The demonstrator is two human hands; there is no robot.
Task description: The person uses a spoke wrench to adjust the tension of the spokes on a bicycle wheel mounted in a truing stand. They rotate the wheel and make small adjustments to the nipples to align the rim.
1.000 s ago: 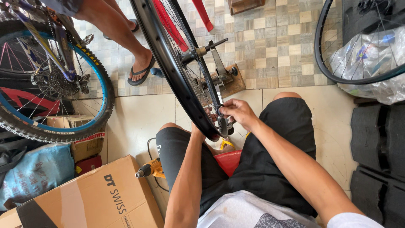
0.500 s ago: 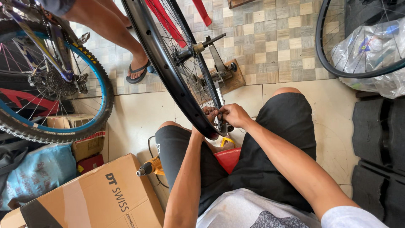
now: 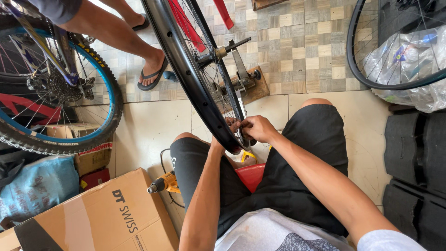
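You sit over a tiled floor (image 3: 153, 135), pale large tiles near you and a small checkered pattern toward its far edge. Between your knees stands a black bicycle rim (image 3: 186, 74) with thin spokes, running from the top of the view down to your hands and mounted by its hub axle (image 3: 227, 48) in a metal stand (image 3: 241, 83) on a wooden base. Your right hand (image 3: 258, 128) is closed, fingertips pinched at the inner side of the rim's lowest part, where the spokes meet it; whatever small thing it pinches is too hidden to tell. Your left hand (image 3: 218, 142) reaches up behind the rim and is mostly covered by it, so you cannot tell whether it grips or only touches. Just below the hands a red stool (image 3: 251, 176) shows between your black shorts, with a bit of yellow plastic (image 3: 248, 155) above it. By your left knee a yellow-and-black power tool (image 3: 162, 182) lies on the floor, touching a cardboard box (image 3: 97, 214) at the near left corner. Well to the left stands a bicycle's rear wheel with a blue-striped knobby tyre (image 3: 109, 97), and beside it another person's foot in a dark sandal (image 3: 151, 74). At the right edge, a second bare rim (image 3: 360, 69) leans over a clear plastic bag (image 3: 409, 60), above stacked black tyres (image 3: 413, 162).
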